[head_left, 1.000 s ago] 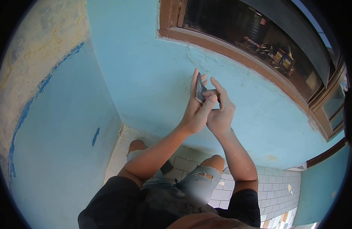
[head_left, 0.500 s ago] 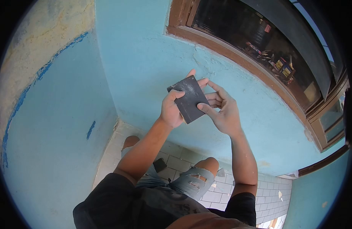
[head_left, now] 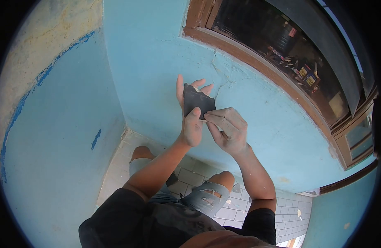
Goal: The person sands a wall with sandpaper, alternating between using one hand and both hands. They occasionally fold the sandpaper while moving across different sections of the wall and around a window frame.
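A dark, flat piece with a ragged upper edge (head_left: 197,101), which looks like sandpaper, is held up in front of the light blue wall (head_left: 157,74). My left hand (head_left: 192,128) has its thumb on the face of the piece, with the palm and spread fingers behind it. At the lower right edge, my right hand (head_left: 229,130) pinches the same piece between thumb and fingertips. A crack runs down the wall paint just beyond the hands.
A brown window frame (head_left: 256,60) curves across the upper right, with dark glass behind it. To the left stands a blue wall with a peeled, yellowish area (head_left: 37,37). Below are my knees (head_left: 223,180) and the tiled floor (head_left: 236,204).
The dark piece has been turned and now shows its ragged edge at the top. My left fingers have spread upward, and my right hand has moved down and left to its lower edge.
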Motion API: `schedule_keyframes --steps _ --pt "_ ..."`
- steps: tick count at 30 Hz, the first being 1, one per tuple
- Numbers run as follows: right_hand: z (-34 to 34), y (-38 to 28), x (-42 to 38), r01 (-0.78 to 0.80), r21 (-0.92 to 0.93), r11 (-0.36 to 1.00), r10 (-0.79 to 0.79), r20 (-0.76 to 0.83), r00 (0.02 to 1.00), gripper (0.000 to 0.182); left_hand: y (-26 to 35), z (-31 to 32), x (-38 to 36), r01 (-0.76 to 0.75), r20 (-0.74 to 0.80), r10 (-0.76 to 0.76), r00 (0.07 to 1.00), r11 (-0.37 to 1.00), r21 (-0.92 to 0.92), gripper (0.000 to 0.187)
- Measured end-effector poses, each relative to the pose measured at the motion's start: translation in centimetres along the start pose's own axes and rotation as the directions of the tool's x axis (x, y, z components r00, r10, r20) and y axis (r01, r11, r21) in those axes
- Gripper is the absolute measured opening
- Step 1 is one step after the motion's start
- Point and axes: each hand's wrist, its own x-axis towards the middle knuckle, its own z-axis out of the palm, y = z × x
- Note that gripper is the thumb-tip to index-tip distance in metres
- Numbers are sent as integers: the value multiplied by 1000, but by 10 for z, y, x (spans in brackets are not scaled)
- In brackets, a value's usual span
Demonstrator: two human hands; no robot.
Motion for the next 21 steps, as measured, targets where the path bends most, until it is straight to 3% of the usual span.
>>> schedule_keyframes --steps 2,4,5,6,7,8,10,11,13,14,16,17,18,20,21 --pt "-14 -4 12 -15 48 999 12 74 997 27 0 -14 6 -1 -56 0 998 1000 -10 93" --pt "-45 2 32 65 -355 933 -62 19 998 37 3 -24 20 -14 -138 23 990 997 69 92" --pt "-56 18 31 31 -473 880 -66 -57 996 42 -1 -29 31 -33 -184 125 975 900 435 91" --pt "-68 37 29 -13 -581 814 -79 -132 988 47 -5 -33 42 -21 -186 234 954 673 739 90" --pt "-81 56 26 -82 -665 742 -60 -188 980 48 -13 -33 51 -93 -47 281 959 464 881 90" --pt "-90 71 23 -151 -736 660 -48 -242 969 49 -25 -29 58 -87 -53 280 959 462 883 90" --pt "-92 93 16 -229 -722 653 -21 -320 947 51 -56 -14 71 -129 110 231 967 67 989 85" --pt "-89 101 12 -311 -702 640 5 -401 916 53 -74 -8 76 -122 103 235 967 67 990 85" --pt "-75 107 0 -309 -752 582 3 -378 926 54 -104 -3 82 -237 229 455 861 -40 971 77" --pt "-69 109 -3 -314 -796 517 7 -362 932 56 -113 -7 77 -236 231 459 858 -48 970 77" --pt "-70 112 -3 -318 -784 533 -6 -379 925 58 -119 -19 54 -485 506 221 834 -146 862 72" --pt "-71 114 -4 -359 -752 553 32 -411 911 58 -121 -33 55 -570 611 197 766 -230 789 71" --pt "-72 116 -2 -398 -721 567 63 -443 894 58 -112 -42 64 -562 606 196 771 -238 792 71" --pt "-70 116 -1 -399 -704 587 45 -464 885 58 -85 -41 95 -414 430 314 846 -120 902 71" --pt "-70 117 0 -409 -697 589 44 -478 878 58 -75 -28 113 -238 207 471 857 6 971 71"
